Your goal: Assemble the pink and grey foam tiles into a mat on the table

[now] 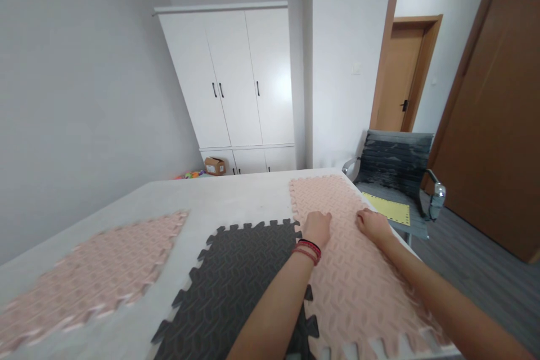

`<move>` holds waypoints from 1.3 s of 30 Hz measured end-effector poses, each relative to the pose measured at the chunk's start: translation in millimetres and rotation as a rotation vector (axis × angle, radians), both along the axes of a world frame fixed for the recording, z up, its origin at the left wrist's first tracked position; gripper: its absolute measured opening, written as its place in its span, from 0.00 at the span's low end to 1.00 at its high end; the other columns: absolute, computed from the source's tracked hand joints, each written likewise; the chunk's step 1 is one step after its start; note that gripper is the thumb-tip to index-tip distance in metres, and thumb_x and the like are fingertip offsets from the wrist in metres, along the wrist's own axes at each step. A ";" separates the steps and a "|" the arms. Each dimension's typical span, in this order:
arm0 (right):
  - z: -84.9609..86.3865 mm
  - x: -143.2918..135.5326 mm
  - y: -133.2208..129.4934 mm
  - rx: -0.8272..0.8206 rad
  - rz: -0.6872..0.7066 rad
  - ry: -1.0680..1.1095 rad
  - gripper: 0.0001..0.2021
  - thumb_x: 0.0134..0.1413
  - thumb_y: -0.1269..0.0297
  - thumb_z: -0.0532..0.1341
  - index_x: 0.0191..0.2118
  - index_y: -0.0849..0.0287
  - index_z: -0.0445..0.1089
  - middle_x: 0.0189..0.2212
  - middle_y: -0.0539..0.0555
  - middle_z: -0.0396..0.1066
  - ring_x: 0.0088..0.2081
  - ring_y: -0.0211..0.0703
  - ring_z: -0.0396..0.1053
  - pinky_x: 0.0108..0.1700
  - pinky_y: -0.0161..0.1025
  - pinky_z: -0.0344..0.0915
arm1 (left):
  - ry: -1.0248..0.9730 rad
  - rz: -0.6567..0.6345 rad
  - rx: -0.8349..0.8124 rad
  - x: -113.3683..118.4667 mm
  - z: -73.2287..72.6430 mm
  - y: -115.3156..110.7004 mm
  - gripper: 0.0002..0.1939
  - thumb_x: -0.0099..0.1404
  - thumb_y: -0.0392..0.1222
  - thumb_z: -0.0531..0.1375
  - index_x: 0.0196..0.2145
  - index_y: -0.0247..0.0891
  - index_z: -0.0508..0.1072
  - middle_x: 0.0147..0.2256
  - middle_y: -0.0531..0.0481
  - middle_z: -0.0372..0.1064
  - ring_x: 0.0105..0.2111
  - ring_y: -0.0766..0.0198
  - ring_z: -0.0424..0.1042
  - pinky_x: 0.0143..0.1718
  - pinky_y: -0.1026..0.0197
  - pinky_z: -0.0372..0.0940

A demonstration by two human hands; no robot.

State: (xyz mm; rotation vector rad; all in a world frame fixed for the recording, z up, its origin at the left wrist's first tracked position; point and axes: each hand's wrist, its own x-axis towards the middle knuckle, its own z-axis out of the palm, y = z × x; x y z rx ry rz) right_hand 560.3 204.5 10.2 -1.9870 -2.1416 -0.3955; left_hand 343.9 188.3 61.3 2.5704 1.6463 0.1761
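Observation:
A pink foam puzzle mat (354, 287) lies along the right side of the grey table (219, 197), joined by its teeth to a dark grey foam mat (236, 287) on its left. My left hand (317, 227), with red and black bands on the wrist, presses down on the pink mat close to the seam, fingers curled under. My right hand (372, 224) rests on the same pink mat a little to the right, fingers also curled. Neither hand grips anything. A second pink mat (93, 275) lies apart at the table's left.
A grey office chair (394, 174) with a yellow sheet (390, 209) on its seat stands by the table's right corner. A white wardrobe (236, 79) stands behind, with a small cardboard box (215, 166) at its foot. Brown doors (498, 124) are on the right.

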 end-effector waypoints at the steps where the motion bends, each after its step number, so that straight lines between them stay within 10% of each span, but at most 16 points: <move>1: -0.3 0.1 0.0 -0.003 -0.011 0.006 0.17 0.60 0.62 0.46 0.34 0.60 0.71 0.36 0.57 0.73 0.35 0.44 0.71 0.32 0.37 0.57 | -0.041 -0.023 -0.021 -13.1 3.1 1.6 0.21 0.65 0.48 0.57 0.52 0.37 0.65 0.50 0.44 0.65 0.47 0.57 0.68 0.48 0.47 0.65; 8: -8.2 4.6 3.3 0.004 -0.058 0.033 0.17 0.61 0.61 0.45 0.41 0.58 0.69 0.41 0.58 0.72 0.35 0.45 0.72 0.31 0.38 0.57 | -0.252 0.002 -0.143 -177.2 34.2 -31.5 0.19 0.65 0.41 0.51 0.54 0.45 0.65 0.48 0.52 0.71 0.44 0.68 0.71 0.45 0.66 0.65; 13: -16.3 10.7 8.9 0.008 -0.019 0.079 0.16 0.60 0.60 0.46 0.43 0.58 0.69 0.42 0.58 0.71 0.37 0.47 0.71 0.33 0.40 0.60 | -0.091 0.520 -0.028 -321.6 42.2 -91.0 0.18 0.58 0.39 0.50 0.44 0.36 0.71 0.39 0.43 0.74 0.40 0.57 0.73 0.42 0.56 0.64; 17: -21.0 14.2 12.4 0.013 -0.008 0.103 0.17 0.60 0.60 0.46 0.44 0.57 0.69 0.41 0.58 0.71 0.39 0.47 0.71 0.35 0.40 0.61 | 0.107 0.883 0.016 -394.8 28.8 -133.2 0.19 0.55 0.43 0.51 0.39 0.30 0.73 0.42 0.29 0.71 0.44 0.40 0.70 0.41 0.44 0.62; 30: -16.0 12.0 4.8 0.035 -0.007 0.077 0.18 0.61 0.61 0.45 0.45 0.58 0.70 0.42 0.57 0.71 0.39 0.46 0.71 0.36 0.40 0.61 | 0.091 1.034 0.006 -420.8 -10.5 -138.0 0.26 0.56 0.56 0.49 0.36 0.31 0.73 0.39 0.31 0.73 0.41 0.39 0.71 0.37 0.48 0.62; 39: -11.5 7.5 4.7 0.030 -0.031 0.100 0.16 0.60 0.61 0.47 0.43 0.57 0.70 0.43 0.56 0.72 0.40 0.45 0.70 0.38 0.40 0.60 | -0.190 1.090 0.363 -415.6 57.6 -117.6 0.26 0.59 0.63 0.45 0.35 0.41 0.70 0.32 0.43 0.71 0.35 0.47 0.70 0.34 0.53 0.61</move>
